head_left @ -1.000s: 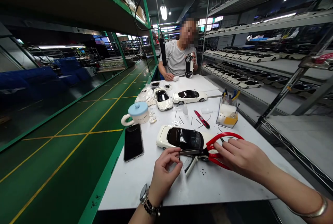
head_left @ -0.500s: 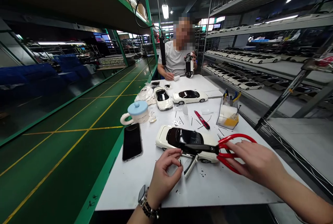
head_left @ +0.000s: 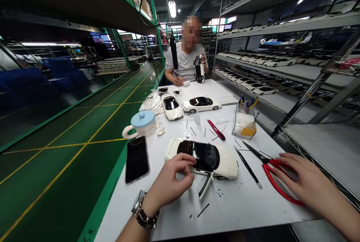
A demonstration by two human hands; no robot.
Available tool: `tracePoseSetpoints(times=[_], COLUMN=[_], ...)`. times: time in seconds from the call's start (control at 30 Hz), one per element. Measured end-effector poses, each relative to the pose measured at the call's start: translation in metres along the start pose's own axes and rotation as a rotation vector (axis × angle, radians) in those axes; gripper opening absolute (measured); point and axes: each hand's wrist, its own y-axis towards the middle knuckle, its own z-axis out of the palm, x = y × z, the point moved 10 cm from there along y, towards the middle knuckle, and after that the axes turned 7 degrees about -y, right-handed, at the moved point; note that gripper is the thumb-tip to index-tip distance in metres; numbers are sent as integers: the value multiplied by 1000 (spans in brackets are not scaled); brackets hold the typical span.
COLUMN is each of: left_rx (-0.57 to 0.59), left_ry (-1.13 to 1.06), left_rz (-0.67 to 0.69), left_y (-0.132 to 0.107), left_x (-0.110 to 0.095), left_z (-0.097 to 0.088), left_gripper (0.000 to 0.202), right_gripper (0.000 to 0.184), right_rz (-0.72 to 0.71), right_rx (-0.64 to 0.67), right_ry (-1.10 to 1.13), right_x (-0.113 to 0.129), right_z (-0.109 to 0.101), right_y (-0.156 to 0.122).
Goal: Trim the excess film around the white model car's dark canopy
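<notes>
My left hand (head_left: pixel 173 178) hovers by the near side of a white model car (head_left: pixel 227 159) with a dark roof. Its fingers are curled in a pinch; whatever lies between the fingertips is too small to make out. The car's near door (head_left: pixel 207 186) stands open toward me. My right hand (head_left: pixel 306 180) lies at the right of the table, fingers stretched over the red handles of scissors (head_left: pixel 272 184) lying on the tabletop, not wrapped round them. Tweezers (head_left: pixel 249 167) lie between the car and the scissors. A cut black strip (head_left: pixel 203 210) lies in front of the door.
Left stand a phone (head_left: pixel 137 160) and a lidded mug (head_left: pixel 143 125). Beyond the car lie a red cutter (head_left: pixel 216 130), black strips and a clear tool holder (head_left: pixel 244 124). Two white model cars (head_left: pixel 202 104) stand farther back. Across the table a person (head_left: pixel 185 60) holds another model car.
My right hand has moved right and down from over the car, laying the scissors on the table. The tweezers are now uncovered. A black strip now lies on the table near the door.
</notes>
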Motion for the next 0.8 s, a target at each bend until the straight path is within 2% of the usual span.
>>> tracePoseSetpoints(times=[0.03, 0.1, 0.17, 0.23, 0.4, 0.5, 0.57, 0.67, 0.8], left_rx=[61, 200, 321, 387, 389, 375, 373, 366, 335], left_ry=[20, -6, -106, -212, -464, -556, -604, -628, -647], left_rz=[-25, -82, -139, -179, -208, -207, -218, -234, -250], left_y=[8, 21, 31, 37, 35, 32, 32, 33, 35], left_x=[-2, -2, 1, 7, 23, 30, 33, 37, 39], left_z=[-1, 1, 3, 3, -4, -6, -5, -3, -5], left_gripper=[20, 23, 25, 28, 32, 33, 33, 32, 26], right_gripper=[29, 28, 27, 25, 29, 48, 45, 27, 20], right_rz=[2, -18, -2, 15, 34, 115, 156, 199, 275], right_rx=[-45, -24, 65, 168, 317, 326, 320, 297, 223], right_ry=[-2, 72, 212, 352, 429, 430, 436, 483, 640], right_x=[14, 45, 69, 91, 133, 145, 151, 156, 155], right_z=[-9, -14, -7, 11, 70, 104, 120, 131, 124], right_y=[10, 37, 67, 98, 175, 213, 231, 245, 243])
